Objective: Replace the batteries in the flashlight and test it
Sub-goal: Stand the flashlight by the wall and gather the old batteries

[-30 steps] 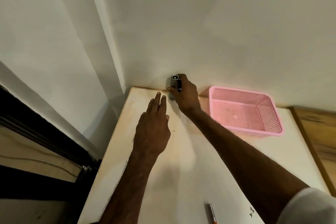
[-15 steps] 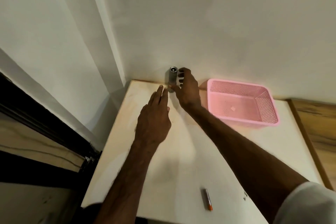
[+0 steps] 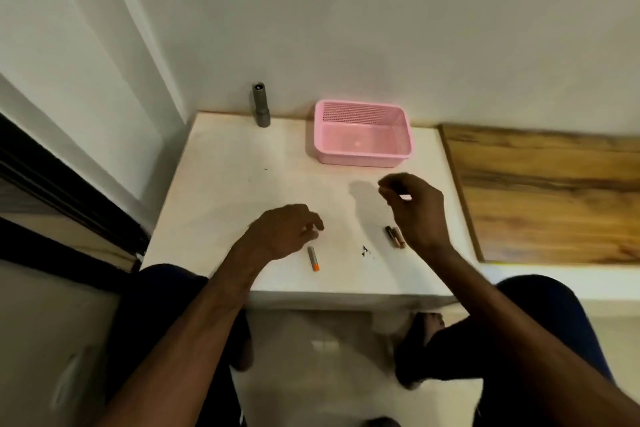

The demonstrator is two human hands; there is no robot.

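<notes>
A grey flashlight (image 3: pixel 260 105) stands upright at the table's far edge against the wall, with no hand on it. A battery with an orange end (image 3: pixel 313 258) lies near the front edge, just right of my left hand (image 3: pixel 284 230), whose fingers curl loosely above the table and hold nothing. Two more batteries (image 3: pixel 395 236) lie side by side, partly hidden under my right hand (image 3: pixel 414 210). My right hand hovers with fingers bent and thumb near forefinger; I cannot tell if anything small is pinched there.
An empty pink plastic basket (image 3: pixel 363 154) sits at the back right of the white table (image 3: pixel 221 184). A wooden board (image 3: pixel 547 198) adjoins the table on the right. Small dark specks (image 3: pixel 367 252) lie near the front. My knees show below the table.
My right hand let go of the flashlight, left standing by the wall, and both hands drew back toward the front, near the batteries. The view tilted down.
</notes>
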